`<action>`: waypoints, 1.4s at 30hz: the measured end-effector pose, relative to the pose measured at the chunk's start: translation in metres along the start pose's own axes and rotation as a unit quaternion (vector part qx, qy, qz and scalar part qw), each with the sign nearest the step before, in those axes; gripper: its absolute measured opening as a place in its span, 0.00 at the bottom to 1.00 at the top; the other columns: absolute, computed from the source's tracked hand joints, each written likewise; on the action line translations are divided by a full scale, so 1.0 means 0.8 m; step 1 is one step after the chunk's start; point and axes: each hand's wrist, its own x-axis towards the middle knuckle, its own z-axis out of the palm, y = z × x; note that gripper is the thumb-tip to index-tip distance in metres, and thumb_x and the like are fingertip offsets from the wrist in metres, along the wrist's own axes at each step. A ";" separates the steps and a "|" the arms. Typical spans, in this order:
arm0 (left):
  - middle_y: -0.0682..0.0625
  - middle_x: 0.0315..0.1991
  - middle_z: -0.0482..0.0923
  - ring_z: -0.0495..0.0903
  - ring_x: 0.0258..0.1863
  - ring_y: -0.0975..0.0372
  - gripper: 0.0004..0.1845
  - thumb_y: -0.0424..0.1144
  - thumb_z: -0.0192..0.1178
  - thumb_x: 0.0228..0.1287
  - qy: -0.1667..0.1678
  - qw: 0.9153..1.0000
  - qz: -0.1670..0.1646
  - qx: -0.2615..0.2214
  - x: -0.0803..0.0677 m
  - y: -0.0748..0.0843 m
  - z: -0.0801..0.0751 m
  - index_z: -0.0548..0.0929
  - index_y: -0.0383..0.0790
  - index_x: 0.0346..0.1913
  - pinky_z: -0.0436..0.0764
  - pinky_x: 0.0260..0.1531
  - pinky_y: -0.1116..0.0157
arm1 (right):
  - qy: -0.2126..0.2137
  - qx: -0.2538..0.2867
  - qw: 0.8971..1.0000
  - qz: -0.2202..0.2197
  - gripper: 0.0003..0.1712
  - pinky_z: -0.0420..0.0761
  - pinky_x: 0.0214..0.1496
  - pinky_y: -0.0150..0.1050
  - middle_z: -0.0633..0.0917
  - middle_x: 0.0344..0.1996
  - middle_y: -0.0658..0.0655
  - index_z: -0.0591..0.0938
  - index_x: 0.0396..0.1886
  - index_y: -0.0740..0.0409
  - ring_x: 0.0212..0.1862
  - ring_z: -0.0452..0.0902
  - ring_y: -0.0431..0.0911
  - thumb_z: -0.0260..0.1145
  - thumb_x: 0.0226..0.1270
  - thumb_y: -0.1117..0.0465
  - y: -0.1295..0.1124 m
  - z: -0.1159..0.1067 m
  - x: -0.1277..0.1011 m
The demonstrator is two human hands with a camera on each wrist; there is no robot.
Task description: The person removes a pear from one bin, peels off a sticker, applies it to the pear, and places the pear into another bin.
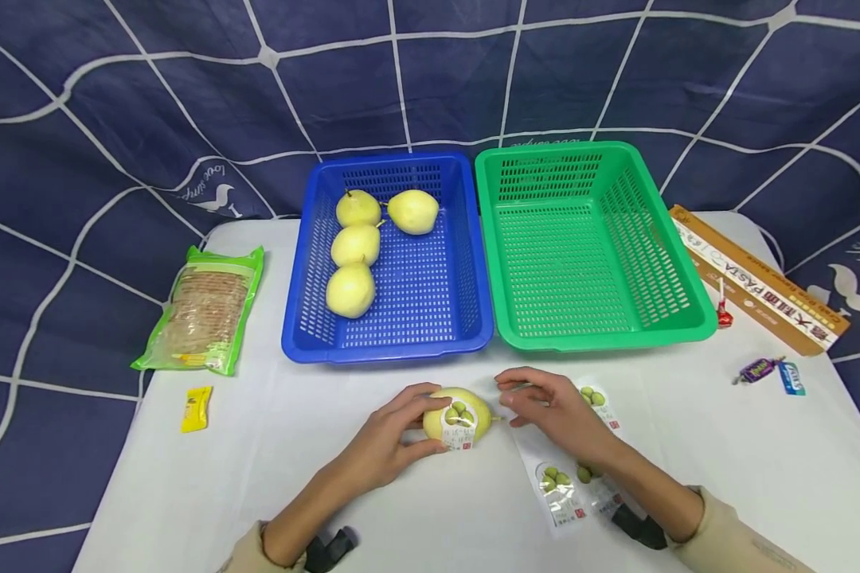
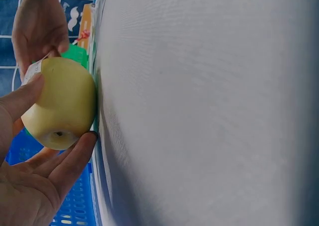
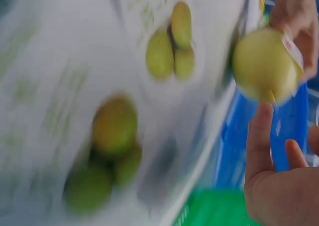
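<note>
A yellow pear [image 1: 466, 410] lies on its side on the white table [image 1: 272, 477], with a white label [image 1: 459, 426] showing green fruit stuck on it. My left hand [image 1: 421, 419] grips the pear from the left, thumb below and fingers over the top. In the left wrist view its fingers [image 2: 75, 156] cup the pear [image 2: 62, 104]. My right hand [image 1: 514, 398] sits at the stem end with loosely bent fingers, fingertips touching the pear near the label. Sheets of the same labels [image 1: 562, 489] lie under my right forearm. They appear blurred in the right wrist view [image 3: 169, 41].
A blue basket [image 1: 387, 350] behind the hands holds several pears [image 1: 351, 290]. A green basket [image 1: 602, 338] stands to its right. A green snack bag [image 1: 204, 314] and yellow candy [image 1: 196, 408] lie left. A pasta box [image 1: 760, 278], lollipop [image 1: 724, 314] and wrapped candies [image 1: 760, 368] lie right.
</note>
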 end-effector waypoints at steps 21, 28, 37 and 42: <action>0.53 0.63 0.69 0.79 0.50 0.63 0.30 0.35 0.73 0.56 0.001 1.000 -0.009 -0.019 0.004 0.001 -0.001 0.77 0.44 0.63 0.80 0.49 0.72 | 0.361 0.230 0.903 -0.024 0.33 0.84 0.42 0.39 0.63 0.54 0.50 0.68 0.72 0.57 0.48 0.80 0.40 0.66 0.68 0.68 -0.006 -0.138 -0.066; 0.53 0.63 0.69 0.80 0.50 0.63 0.29 0.37 0.73 0.57 0.005 1.000 -0.011 -0.020 0.005 -0.001 0.000 0.77 0.44 0.63 0.80 0.48 0.72 | 0.401 0.241 0.882 -0.062 0.32 0.82 0.45 0.39 0.63 0.59 0.54 0.66 0.65 0.58 0.54 0.78 0.44 0.66 0.65 0.75 -0.001 -0.129 -0.042; 0.50 0.61 0.72 0.83 0.44 0.61 0.28 0.34 0.74 0.54 0.025 0.996 0.011 -0.083 0.005 -0.002 0.004 0.80 0.41 0.60 0.84 0.44 0.66 | 0.401 0.227 0.886 -0.046 0.29 0.81 0.47 0.37 0.64 0.61 0.56 0.68 0.64 0.57 0.55 0.76 0.44 0.66 0.66 0.72 0.001 -0.126 -0.039; 0.45 0.61 0.73 0.84 0.43 0.59 0.29 0.29 0.74 0.53 0.028 0.987 0.058 -0.149 0.019 0.024 -0.004 0.79 0.36 0.61 0.85 0.43 0.62 | 0.408 0.211 0.888 -0.027 0.30 0.81 0.48 0.33 0.60 0.67 0.57 0.66 0.65 0.54 0.57 0.73 0.44 0.66 0.67 0.69 0.000 -0.129 -0.039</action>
